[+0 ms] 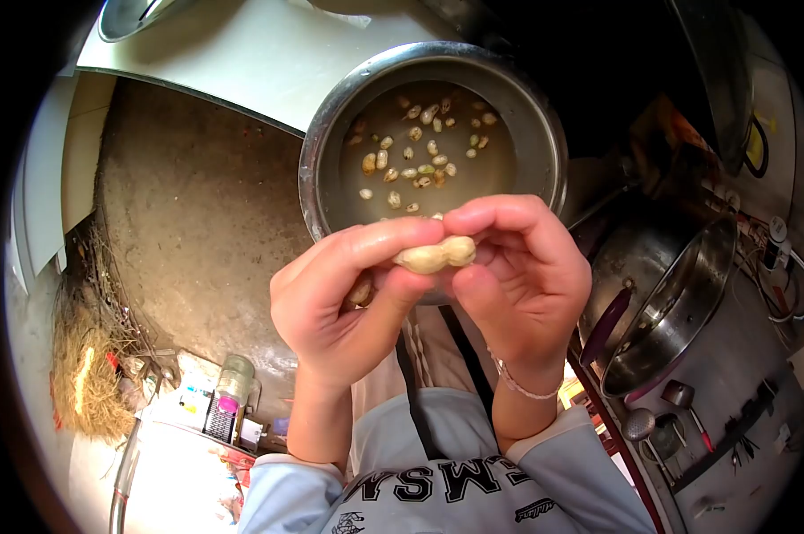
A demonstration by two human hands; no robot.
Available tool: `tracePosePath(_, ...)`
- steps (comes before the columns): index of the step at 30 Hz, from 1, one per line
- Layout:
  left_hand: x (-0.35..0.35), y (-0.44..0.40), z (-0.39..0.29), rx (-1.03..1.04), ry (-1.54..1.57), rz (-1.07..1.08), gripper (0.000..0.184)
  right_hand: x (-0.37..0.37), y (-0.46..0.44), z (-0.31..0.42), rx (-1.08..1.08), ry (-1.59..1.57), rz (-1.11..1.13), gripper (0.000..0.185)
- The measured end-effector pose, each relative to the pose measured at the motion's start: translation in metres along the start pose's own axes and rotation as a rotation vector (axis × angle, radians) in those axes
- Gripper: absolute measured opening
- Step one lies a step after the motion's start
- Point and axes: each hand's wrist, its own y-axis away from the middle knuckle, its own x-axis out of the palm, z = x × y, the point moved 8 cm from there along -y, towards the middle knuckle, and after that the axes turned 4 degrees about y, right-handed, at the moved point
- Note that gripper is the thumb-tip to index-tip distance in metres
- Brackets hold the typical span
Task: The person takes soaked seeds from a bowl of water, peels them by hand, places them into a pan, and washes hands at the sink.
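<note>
A pale unshelled peanut (433,256) is held up level before me, above the near rim of a metal basin (309,178). My left hand (339,289) pinches its left end between thumb and forefinger. Under those curled fingers, a second, browner peanut (360,292) partly shows. My right hand (535,280) is closed on the right end with the thumb and fingertips. Cloudy water fills the basin, with several peanuts (415,133) in it, some pale and some brown-spotted. The hands hide the basin's near side.
A white tabletop (242,53) lies beyond the basin, with a metal bowl (121,22) at its far left. To the right are a large metal pan (678,311), a skimmer (638,425) and a spatula (678,394). A straw broom (90,374) and a glass jar (234,378) are at left.
</note>
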Motion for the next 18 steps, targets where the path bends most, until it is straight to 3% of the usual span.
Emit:
tracePosePath(5,0.005,0.001,-0.011,0.120,-0.197,0.098,0.021,-0.001,0.003,-0.011,-0.070,-0.096,0.029,0.007)
tracePosePath(8,0.007,0.005,-0.014,0.117,-0.268,0.118,0.022,0.001,0.004,-0.009,-0.192,0.102,-0.022,0.010)
tracePosePath(10,0.006,0.006,-0.011,0.069,-0.280,0.114,0.023,0.004,0.003,-0.007,-0.182,0.090,-0.035,0.028)
tracePosePath(11,0.001,0.006,-0.005,0.006,-0.193,0.072,0.019,0.007,0.003,-0.004,-0.181,0.091,-0.035,0.028)
tracePosePath(13,-0.001,0.009,0.001,-0.056,-0.104,0.028,0.016,0.010,0.004,-0.022,0.114,-0.353,-0.075,0.048)
tracePosePath(15,0.000,0.017,0.025,-0.362,0.451,-0.114,0.012,0.009,0.007,-0.024,0.139,-0.255,-0.012,0.057)
tracePosePath(18,0.000,0.013,0.022,-0.321,0.477,-0.073,0.015,0.012,0.010,-0.024,0.126,-0.231,0.054,0.050)
